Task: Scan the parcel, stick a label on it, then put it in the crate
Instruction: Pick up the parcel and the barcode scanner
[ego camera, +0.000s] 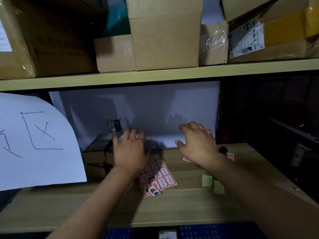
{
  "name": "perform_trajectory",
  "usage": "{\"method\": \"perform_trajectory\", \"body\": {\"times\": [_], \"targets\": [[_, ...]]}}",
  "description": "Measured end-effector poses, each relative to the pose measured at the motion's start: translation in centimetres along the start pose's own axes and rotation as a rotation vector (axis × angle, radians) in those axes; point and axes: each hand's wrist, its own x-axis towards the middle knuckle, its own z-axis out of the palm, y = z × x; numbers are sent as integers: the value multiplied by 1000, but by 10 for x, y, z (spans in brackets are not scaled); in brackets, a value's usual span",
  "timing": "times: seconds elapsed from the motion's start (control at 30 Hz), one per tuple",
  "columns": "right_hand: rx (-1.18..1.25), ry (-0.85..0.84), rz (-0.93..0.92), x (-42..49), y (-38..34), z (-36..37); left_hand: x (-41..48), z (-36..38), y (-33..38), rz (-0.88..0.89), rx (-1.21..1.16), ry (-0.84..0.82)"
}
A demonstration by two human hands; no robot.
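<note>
Both hands empty, fingers spread: left hand (129, 149) over the label sheet (158, 175), right hand (196, 144) reaching shelfward, apparently for the next parcel.

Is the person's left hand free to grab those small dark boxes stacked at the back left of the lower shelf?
Probably yes. The left hand is open, holding nothing, and hovers just right of the dark boxes. Nothing lies between them, though the hanging paper sheet crowds their left side.
</note>
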Motion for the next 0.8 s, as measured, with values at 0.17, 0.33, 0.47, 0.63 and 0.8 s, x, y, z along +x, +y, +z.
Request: {"method": "perform_trajectory", "body": {"times": [0.17, 0.33, 0.47, 0.63, 0.8], "targets": [[24, -26, -5, -5, 7, 9, -23, 27, -44, -78, -428, -166], [59, -17, -13, -5, 13, 16, -33, 54, -54, -31, -550, -52], [121, 44, 34, -17, 31, 14, -35, 74, -70, 61, -522, 12], [212, 105, 373, -57, 95, 17, -42, 64, -66, 56, -495, 251], [251, -247, 515, -60, 158, 86, -52, 43, -5, 271, -398, 440]]}}
